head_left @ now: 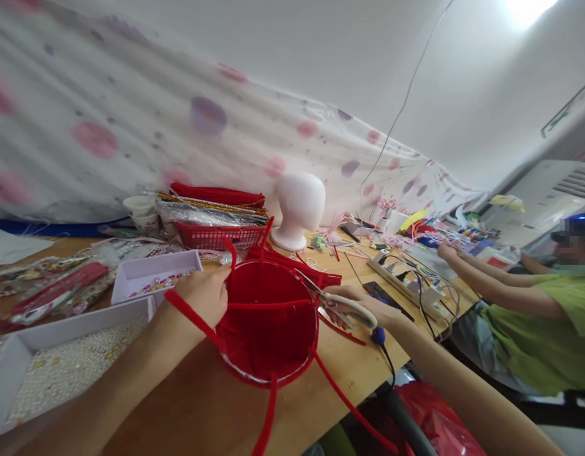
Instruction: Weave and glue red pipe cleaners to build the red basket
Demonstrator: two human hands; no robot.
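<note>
A round red hollow form, wrapped in fuzzy pipe cleaners, lies with its opening toward me. Several loose pipe cleaner ends stick out from its rim, and one strip crosses the opening. My left hand is closed on the rim's left side, near an upright end. On the right, my right hand grips scissors with pale handles; their blades reach the upper right of the rim. Whether the blades touch the red strip I cannot tell. More red pipe cleaners lie on the table behind the form.
White trays of pearl beads and pink gems stand at left. Behind are a red basket of pipe cleaners and a white foam head. A power strip with cables lies at right, near a co-worker in green.
</note>
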